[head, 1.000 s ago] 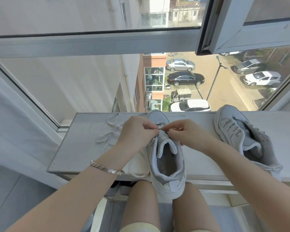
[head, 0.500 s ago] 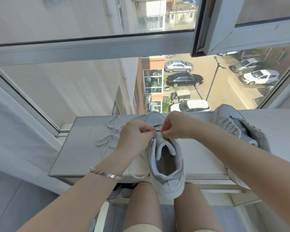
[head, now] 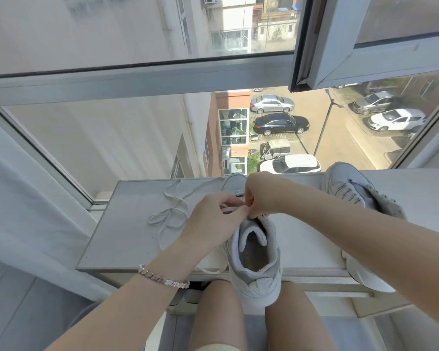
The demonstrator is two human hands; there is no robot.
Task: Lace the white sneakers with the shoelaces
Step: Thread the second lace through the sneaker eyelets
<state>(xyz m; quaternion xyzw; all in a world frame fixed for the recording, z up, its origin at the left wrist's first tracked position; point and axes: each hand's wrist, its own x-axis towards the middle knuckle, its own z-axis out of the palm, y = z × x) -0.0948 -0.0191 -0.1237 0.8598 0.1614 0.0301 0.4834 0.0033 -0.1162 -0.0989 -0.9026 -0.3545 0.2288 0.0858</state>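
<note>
Shoelace [head: 170, 216] lies looped on the window sill [head: 127, 239], left portion. Left hand [head: 213, 219], fingers curled, pinches a pale strip of it above the centre sneaker [head: 254, 254], which stands heel toward the person. Right hand [head: 261, 193] pinches that sneaker's upper edge, fingertips touching the left hand's. Second sneaker [head: 352, 193] lies far right on the sill.

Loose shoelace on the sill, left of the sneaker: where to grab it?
The shoelace lies flat on the sill, so probably pinch its open loop from above. Nothing gets under it sideways, and that loop sits clear of the left hand.
</note>
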